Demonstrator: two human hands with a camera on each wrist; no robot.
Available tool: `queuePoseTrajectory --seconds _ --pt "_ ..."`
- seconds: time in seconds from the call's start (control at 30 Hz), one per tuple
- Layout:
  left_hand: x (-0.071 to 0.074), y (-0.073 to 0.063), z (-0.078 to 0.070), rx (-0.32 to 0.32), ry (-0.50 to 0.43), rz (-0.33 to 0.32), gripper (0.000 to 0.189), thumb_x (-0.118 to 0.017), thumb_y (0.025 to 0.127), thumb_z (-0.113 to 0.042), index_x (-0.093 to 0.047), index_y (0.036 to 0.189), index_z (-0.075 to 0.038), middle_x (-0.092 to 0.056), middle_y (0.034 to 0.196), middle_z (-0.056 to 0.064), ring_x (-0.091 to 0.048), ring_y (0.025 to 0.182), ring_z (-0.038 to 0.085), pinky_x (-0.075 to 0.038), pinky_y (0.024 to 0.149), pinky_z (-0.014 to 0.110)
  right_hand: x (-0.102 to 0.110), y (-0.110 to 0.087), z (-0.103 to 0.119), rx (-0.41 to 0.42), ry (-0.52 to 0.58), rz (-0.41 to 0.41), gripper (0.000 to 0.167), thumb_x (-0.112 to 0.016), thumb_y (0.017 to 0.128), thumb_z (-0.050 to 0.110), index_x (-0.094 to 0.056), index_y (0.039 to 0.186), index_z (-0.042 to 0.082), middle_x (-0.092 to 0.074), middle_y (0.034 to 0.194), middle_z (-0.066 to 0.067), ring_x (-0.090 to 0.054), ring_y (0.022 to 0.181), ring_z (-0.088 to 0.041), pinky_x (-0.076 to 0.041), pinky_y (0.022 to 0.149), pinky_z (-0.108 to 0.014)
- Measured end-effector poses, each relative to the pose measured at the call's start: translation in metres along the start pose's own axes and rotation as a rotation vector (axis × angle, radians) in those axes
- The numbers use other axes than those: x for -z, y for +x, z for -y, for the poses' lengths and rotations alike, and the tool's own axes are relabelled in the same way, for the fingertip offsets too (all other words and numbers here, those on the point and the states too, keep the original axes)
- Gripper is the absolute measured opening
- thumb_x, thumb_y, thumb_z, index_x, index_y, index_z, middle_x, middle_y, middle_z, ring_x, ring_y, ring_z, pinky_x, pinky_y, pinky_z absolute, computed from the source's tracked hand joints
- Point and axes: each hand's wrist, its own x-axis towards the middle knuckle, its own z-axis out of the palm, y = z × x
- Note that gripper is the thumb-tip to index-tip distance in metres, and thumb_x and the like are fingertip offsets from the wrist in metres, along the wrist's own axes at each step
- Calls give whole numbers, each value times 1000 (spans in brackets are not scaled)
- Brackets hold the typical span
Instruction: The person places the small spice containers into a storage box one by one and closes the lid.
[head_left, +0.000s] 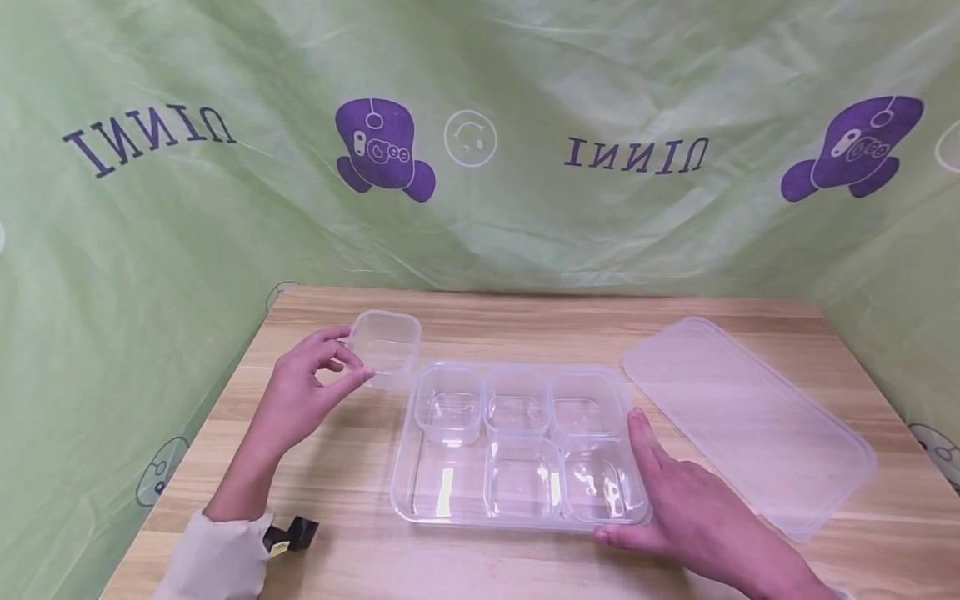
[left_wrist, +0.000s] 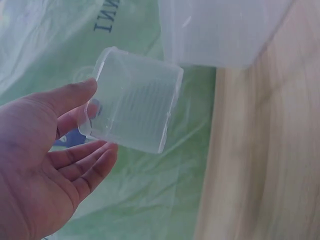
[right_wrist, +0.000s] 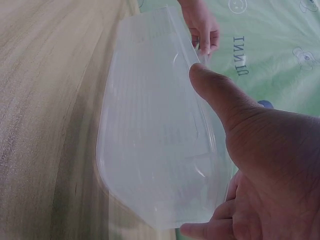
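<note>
Hold the cup [head_left: 386, 342], at ten o'clock from the box [head_left: 447, 475], lightly with left fingers [left_wrist: 95, 172] clamped on it; brace the box at four o'clock with right fingers [head_left: 651, 447] apart.

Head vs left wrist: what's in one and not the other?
Head only: the right hand against the large container, five cups seated inside it, a flat translucent lid, and a black object by the left sleeve.

Left wrist only: the left hand from its palm side, and faint parallel lines in the held cup.

Both: left hand pinching that cup, part of the large container, wood-grain table, green printed cloth.
</note>
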Motion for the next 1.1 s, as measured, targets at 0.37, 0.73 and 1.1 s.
queuePoseTrajectory --seconds 0.37,0.73,1.1 --pt "1 -6 -30 7 24 -46 25 -90 82 -16 -64 80 -14 -60 128 13 -62 107 32 -48 72 34 0 0 0 8 -7 -12 141 -68 69 86 -12 160 -6 -67 83 -10 -67 71 -22 -59 72 -48" --pt "-3 -20 -50 31 6 -49 30 -91 81 -17 -61 77 -19 -58 126 7 -69 92 26 -56 75 37 1 0 0 2 -8 -5 142 -67 69 87 -11 161 -5 -64 76 -6 -66 71 -21 -58 72 -48" --pt "-9 -46 -76 -22 75 -32 32 -93 78 -23 -60 79 -23 -62 124 3 -68 88 18 -55 60 30 1 -1 1 5 0 -3 140 -68 69 87 -12 160 -5 -64 77 -6 -65 67 -19 -58 71 -47"
